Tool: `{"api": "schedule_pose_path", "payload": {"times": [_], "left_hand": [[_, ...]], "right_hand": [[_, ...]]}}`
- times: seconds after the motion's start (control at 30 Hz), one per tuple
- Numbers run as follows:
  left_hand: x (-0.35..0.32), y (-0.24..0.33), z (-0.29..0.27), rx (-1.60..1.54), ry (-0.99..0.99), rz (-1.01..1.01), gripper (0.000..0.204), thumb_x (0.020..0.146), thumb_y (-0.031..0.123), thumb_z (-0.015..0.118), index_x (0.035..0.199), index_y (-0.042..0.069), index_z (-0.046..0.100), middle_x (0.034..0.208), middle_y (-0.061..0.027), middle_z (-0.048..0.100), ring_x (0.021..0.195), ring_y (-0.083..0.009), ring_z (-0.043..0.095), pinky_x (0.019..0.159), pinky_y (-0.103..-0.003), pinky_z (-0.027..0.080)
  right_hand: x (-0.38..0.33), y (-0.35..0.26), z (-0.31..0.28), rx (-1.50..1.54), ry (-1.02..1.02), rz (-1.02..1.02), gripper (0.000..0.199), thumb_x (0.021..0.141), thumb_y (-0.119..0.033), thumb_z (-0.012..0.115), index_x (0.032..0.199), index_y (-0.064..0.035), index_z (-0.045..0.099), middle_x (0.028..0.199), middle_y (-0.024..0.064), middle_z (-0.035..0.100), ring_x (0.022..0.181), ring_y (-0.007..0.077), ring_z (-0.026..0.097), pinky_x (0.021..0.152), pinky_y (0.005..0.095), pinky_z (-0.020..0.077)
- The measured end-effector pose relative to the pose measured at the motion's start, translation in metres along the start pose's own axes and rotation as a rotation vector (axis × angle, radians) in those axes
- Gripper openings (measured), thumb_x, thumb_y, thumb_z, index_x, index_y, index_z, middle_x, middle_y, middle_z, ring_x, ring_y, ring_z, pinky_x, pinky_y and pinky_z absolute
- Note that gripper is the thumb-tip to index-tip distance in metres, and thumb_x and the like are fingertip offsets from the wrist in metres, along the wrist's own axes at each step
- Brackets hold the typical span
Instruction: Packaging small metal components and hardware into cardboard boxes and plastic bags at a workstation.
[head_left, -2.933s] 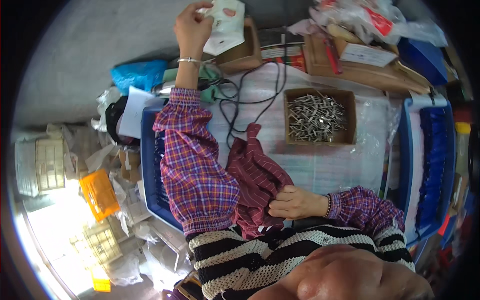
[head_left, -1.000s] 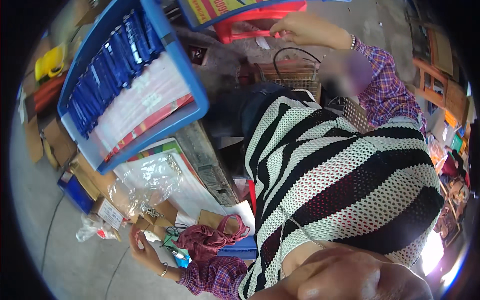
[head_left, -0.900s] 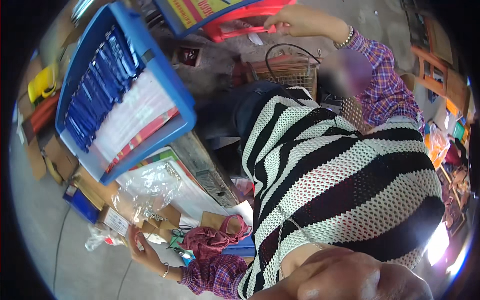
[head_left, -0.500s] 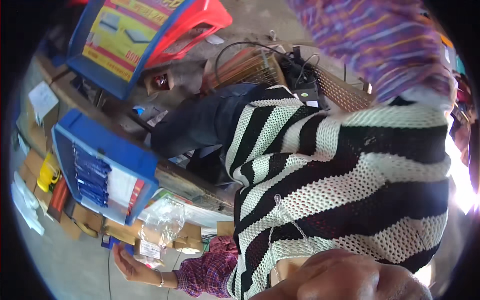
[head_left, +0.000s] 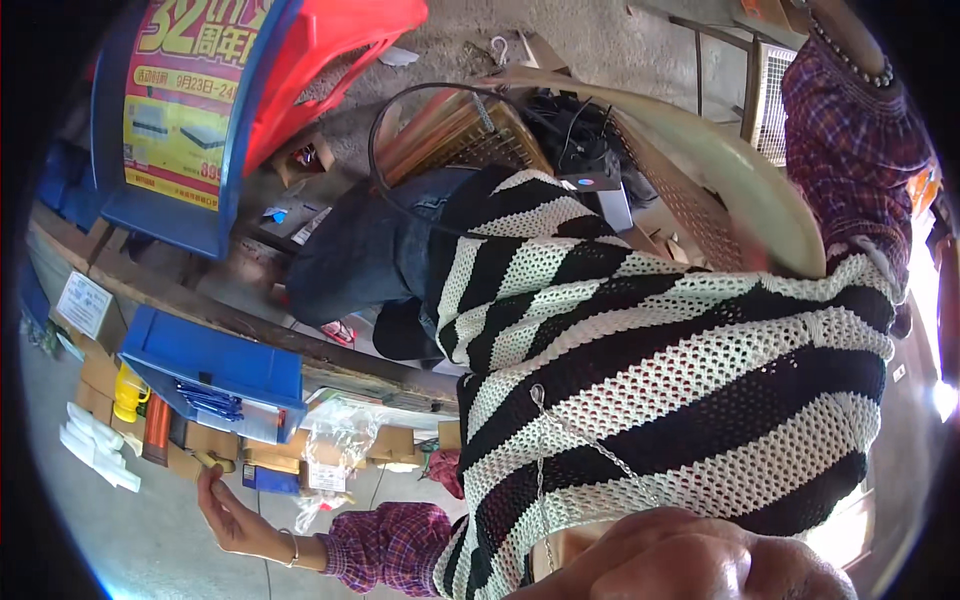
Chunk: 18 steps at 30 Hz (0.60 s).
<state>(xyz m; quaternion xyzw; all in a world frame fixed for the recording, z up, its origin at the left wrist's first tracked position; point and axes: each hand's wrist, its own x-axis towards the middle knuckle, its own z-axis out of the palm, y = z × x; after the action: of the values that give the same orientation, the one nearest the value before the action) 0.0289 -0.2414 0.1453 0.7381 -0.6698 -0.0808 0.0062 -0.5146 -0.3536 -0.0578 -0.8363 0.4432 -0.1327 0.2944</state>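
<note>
My left hand point(head_left: 238, 522) reaches out at the lower left, a bangle on its wrist. Its fingers are stretched out, with nothing visibly held. Their tips lie by a small yellow-brown thing point(head_left: 222, 464) that I cannot name; whether they touch it is unclear. Close by are cardboard boxes point(head_left: 210, 440), a clear plastic bag point(head_left: 340, 425) and a blue bin point(head_left: 215, 355) with blue slim items inside. My right arm rises at the upper right in a plaid sleeve. Only the wrist and part of my right hand point(head_left: 828, 18) show above a bead bracelet; its fingers are out of frame.
A blue bin with a yellow printed sheet point(head_left: 180, 120) stands at the upper left, beside red plastic furniture point(head_left: 335, 60). A black cable point(head_left: 372, 150) loops past my legs. A pale curved rim point(head_left: 755, 190) runs around a woven panel and black cables. A yellow bottle point(head_left: 131, 392) stands among boxes.
The view has shifted. My right arm has swung outward to the upper right, uncovering the pale curved rim. My left hand has come closer to the yellow-brown thing.
</note>
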Motion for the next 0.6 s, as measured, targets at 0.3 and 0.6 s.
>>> {"api": "schedule_pose_path", "payload": {"times": [0.3,0.6], "left_hand": [[0.000,0.006,0.020,-0.043,-0.063,0.021,0.021,0.095,0.002,0.055,0.111,-0.007,0.065,0.102,-0.0142,0.069,0.093,-0.0192,0.066,0.084,-0.031,0.053],[-0.002,0.003,0.043,-0.115,-0.096,0.021,0.021,0.094,0.002,0.057,0.111,-0.007,0.065,0.102,-0.0152,0.069,0.094,-0.0188,0.066,0.083,-0.030,0.052]], "right_hand": [[0.006,0.023,0.004,1.025,0.059,0.023,0.018,0.091,-0.010,0.061,0.102,0.0021,0.069,0.084,0.0117,0.071,0.070,0.0166,0.068,0.066,0.0262,0.0545],[-0.053,0.040,0.077,0.284,-0.405,0.270,0.025,0.090,-0.021,0.060,0.105,-0.0020,0.067,0.090,0.0169,0.068,0.081,0.0276,0.064,0.075,0.0378,0.0497]]}}
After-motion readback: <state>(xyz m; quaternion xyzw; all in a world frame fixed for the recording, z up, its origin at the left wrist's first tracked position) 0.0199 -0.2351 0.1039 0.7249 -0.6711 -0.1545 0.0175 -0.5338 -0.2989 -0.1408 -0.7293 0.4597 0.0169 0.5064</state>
